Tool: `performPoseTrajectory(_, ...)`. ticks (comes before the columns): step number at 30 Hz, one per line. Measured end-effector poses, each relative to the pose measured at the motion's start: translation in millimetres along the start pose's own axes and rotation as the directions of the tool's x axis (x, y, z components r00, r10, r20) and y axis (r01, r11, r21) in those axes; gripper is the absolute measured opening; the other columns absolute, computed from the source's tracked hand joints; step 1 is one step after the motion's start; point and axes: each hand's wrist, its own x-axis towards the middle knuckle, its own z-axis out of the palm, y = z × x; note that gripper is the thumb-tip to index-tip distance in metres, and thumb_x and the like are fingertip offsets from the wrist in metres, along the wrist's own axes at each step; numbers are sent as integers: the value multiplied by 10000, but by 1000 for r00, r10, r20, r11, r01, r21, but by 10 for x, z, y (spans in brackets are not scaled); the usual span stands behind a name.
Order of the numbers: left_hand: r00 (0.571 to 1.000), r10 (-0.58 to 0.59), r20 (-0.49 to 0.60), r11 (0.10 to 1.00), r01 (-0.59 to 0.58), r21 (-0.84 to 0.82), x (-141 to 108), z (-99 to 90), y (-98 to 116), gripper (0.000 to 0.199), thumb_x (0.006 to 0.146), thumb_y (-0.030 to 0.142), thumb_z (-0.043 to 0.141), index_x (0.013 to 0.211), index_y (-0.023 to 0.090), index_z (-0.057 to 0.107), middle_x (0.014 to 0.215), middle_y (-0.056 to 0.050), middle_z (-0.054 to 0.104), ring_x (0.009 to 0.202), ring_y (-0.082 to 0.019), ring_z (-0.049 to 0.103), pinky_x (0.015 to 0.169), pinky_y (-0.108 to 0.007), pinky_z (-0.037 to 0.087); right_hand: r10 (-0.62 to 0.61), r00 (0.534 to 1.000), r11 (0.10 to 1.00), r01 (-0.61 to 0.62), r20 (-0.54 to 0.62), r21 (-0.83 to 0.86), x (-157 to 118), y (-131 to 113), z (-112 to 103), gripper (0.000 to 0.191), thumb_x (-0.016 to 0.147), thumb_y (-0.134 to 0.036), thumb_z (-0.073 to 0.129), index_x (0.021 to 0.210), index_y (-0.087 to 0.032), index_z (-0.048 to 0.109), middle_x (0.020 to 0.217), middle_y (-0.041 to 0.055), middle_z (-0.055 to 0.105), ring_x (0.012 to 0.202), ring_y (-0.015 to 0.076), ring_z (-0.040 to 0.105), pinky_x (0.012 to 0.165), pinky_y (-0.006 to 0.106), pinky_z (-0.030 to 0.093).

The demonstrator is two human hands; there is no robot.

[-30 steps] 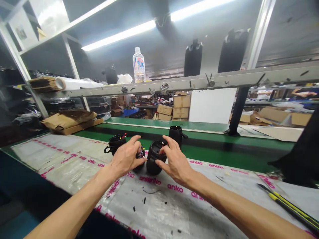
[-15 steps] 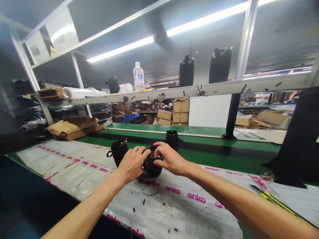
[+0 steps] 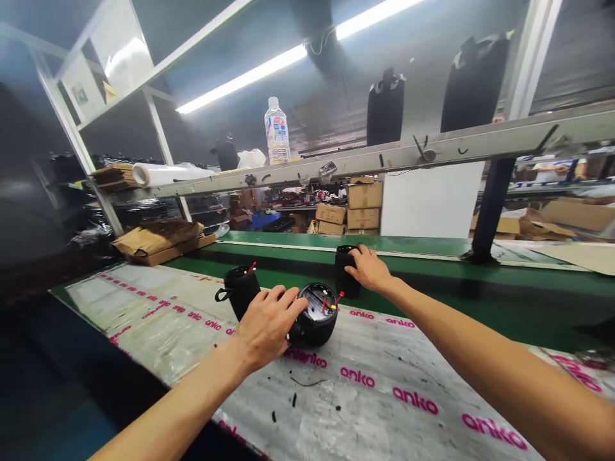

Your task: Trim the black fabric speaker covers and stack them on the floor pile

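the left hand (image 3: pixel 270 328) is clamped on the middle case (image 3: pixel 321 334), whose open top shows red wires (image 3: pixel 340 298); this case is on the sheet (image 3: pixel 346 410), near its far edge. the right hand (image 3: pixel 371 269) is clamped on the far case (image 3: pixel 344 275), between the sheet and the far edge of the bench (image 3: pixel 432 291). the left case (image 3: pixel 244 296) is just beside the left hand.
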Motion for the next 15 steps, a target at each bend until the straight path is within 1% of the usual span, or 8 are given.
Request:
performPoseTrajectory(2, 1000, -3, -18, 1000, 3, 10, -63, 13, 24, 524, 697, 157, 700, 1184, 259, 540, 1321, -59, 571, 1164, -289, 519, 920, -440, 459, -7, 1000, 1000, 7, -9, -5, -58, 14, 13, 294, 892, -279, 596, 1158, -164, 545, 1449, 179, 391, 1225, 327, 504, 946, 482, 477)
performPoseTrajectory(4, 999, -24, -49, 1000, 24, 2, -123, 18, 46, 498, 703, 128, 669, 1171, 258, 558, 1332, -67, 572, 1184, -293, 520, 933, -448, 460, -17, 1000, 1000, 17, -19, -3, -141, 33, -51, 271, 889, -290, 590, 1123, -161, 543, 1479, 175, 360, 1202, 316, 533, 936, 466, 489)
performPoseTrajectory(6, 994, -58, -95, 998, 56, -20, -187, 2, 73, 478, 698, 106, 646, 1147, 253, 575, 1327, -74, 579, 1199, -297, 523, 946, -452, 464, -28, 999, 1000, 28, -34, -5, -262, 86, -189, 255, 885, -309, 582, 1094, -169, 543, 1477, 161, 370, 1197, 309, 545, 937, 454, 492)
performPoseTrajectory(8, 983, -100, -153, 995, 93, -46, -265, -56, 112, 463, 695, 84, 623, 1126, 247, 581, 1312, -76, 592, 1206, -294, 528, 956, -450, 473, -46, 998, 999, 45, -49, -13, -432, 189, -382, 253, 877, -342, 572, 1075, -186, 544, 1471, 141, 383, 1204, 308, 542, 933, 451, 497)
performPoseTrajectory(10, 966, -138, -220, 990, 125, -70, -372, -167, 167, 446, 701, 75, 603, 1113, 245, 578, 1291, -75, 606, 1203, -287, 539, 959, -444, 485, -68, 996, 997, 66, -65, -30, -650, 343, -600, 267, 858, -390, 571, 1053, -209, 551, 1463, 120, 400, 1177, 307, 562, 892, 448, 516)
performPoseTrajectory(12, 946, -167, -279, 985, 146, -94, -523, -326, 236, 421, 716, 86, 598, 1103, 248, 569, 1268, -72, 619, 1190, -278, 557, 947, -432, 505, -83, 992, 996, 79, -91, -53, -901, 524, -807, 301, 832, -456, 577, 1027, -226, 562, 1440, 114, 434, 1084, 303, 613, 804, 437, 540)
performPoseTrajectory(15, 929, -183, -322, 980, 149, -128, -860, -576, 343, 351, 766, 155, 613, 1093, 267, 555, 1238, -54, 637, 1156, -249, 594, 927, -394, 541, -54, 994, 997, 49, -99, -52, -1277, 764, -1033, 325, 809, -516, 605, 997, -253, 580, 1407, 101, 487, 933, 273, 662, 687, 404, 541)
